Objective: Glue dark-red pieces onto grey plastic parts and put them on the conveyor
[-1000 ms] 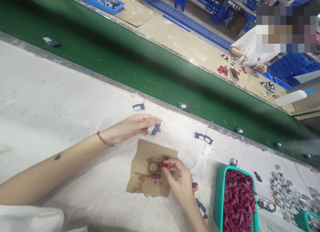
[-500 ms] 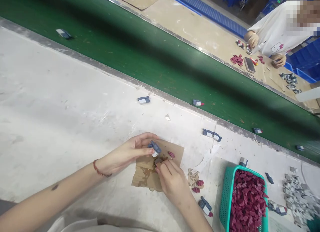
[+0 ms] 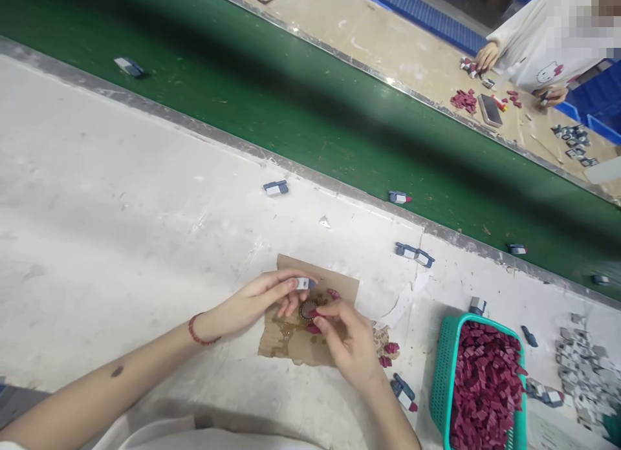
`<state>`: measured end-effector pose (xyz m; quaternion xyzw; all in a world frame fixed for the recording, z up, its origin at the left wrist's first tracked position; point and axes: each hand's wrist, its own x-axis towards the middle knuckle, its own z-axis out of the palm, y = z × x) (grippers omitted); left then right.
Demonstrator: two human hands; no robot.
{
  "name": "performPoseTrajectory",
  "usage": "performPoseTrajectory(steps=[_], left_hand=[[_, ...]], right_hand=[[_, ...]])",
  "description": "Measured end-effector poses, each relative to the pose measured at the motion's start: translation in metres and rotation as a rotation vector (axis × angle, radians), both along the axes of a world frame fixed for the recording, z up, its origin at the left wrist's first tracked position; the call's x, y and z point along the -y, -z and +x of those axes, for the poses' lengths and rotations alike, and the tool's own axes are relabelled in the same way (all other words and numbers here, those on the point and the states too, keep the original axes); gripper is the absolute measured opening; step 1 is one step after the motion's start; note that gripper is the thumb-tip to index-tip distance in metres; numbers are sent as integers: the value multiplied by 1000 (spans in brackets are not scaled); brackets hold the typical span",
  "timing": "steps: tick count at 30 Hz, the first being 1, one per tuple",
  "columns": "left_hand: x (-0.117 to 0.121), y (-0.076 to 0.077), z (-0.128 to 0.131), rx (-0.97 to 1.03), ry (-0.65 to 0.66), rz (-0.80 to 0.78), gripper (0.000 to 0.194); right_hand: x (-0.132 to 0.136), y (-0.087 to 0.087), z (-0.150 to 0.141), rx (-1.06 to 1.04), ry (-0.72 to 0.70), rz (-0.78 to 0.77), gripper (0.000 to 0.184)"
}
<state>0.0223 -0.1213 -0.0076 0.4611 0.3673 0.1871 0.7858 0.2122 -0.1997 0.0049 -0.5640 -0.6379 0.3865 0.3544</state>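
My left hand (image 3: 264, 298) pinches a small blue-grey and white plastic part (image 3: 303, 284) between thumb and fingers, white face up. My right hand (image 3: 350, 343) holds a small maroon piece (image 3: 315, 313) in thumb and fingertips, just over a round dark-rimmed dish (image 3: 307, 311). Both hands are above a stained piece of cardboard (image 3: 334, 272) on the white table. Another maroon piece (image 3: 333, 294) lies on the cardboard behind my right fingers. More maroon pieces (image 3: 389, 353) lie on a scrap to the right.
A green basket (image 3: 439, 379) full of maroon pieces stands at right, beside a heap of grey-white pieces (image 3: 585, 366). Several assembled parts (image 3: 414, 254) lie around the table. Beyond runs a green conveyor belt (image 3: 291, 101) carrying parts. A co-worker's hand (image 3: 486, 55) handles parts across it.
My left hand has turned the blue-grey part so its white face shows. My right hand has drawn back slightly from the dish, showing the maroon piece. Parts on the belt have shifted right.
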Motion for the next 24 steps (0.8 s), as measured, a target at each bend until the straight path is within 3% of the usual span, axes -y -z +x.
performPoseTrajectory(steps=[3, 8, 13, 24], left_hand=[[4, -1, 1, -23, 5, 142, 52], [10, -1, 3, -38, 100, 359, 59], [11, 1, 4, -57, 122, 474, 56], [13, 5, 4, -127, 178, 555, 45]], right_hand=[[2, -1, 5, -210, 154, -61, 5], [4, 0, -1, -384, 219, -34, 6], [2, 2, -8, -381, 211, -6, 5], [0, 5, -13, -225, 155, 57, 9]])
